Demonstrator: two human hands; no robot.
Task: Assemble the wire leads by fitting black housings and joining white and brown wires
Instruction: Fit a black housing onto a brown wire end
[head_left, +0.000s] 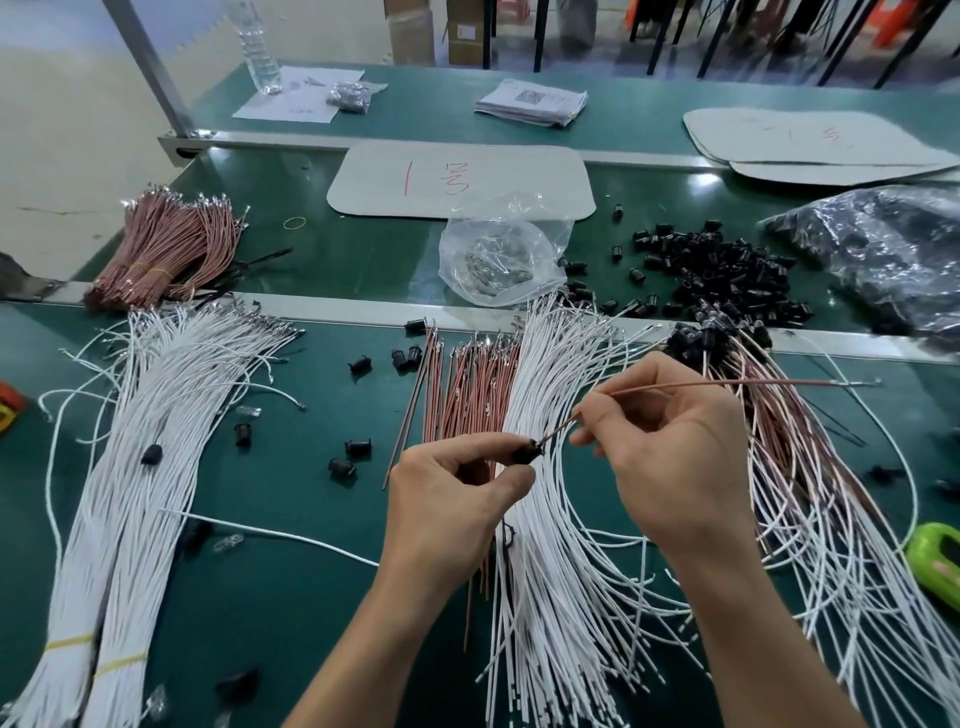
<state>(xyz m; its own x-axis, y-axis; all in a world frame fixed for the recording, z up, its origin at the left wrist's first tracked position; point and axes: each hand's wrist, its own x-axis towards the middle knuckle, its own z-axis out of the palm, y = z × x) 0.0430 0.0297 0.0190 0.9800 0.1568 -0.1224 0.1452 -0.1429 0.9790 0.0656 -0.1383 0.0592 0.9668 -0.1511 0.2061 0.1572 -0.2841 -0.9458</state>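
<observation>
black housing (523, 451) sat pinched between the thumb and forefinger of the left hand (452, 499), just left of the right hand (675, 452), both held above the tabletop (291, 597). the right hand pinched a brown wire (753, 383) close to its near end, which met the housing's mouth; the rest trailed off past the right hand's knuckles. whether the terminal was seated could not be told. to do this step well, it seemed best to hold the wire in line with the opening, grip it close to the tip so it would not buckle, and push straight until it caught. loose white wires (545, 364) lay beneath both hands, spare housings (727, 275) well beyond them.
</observation>
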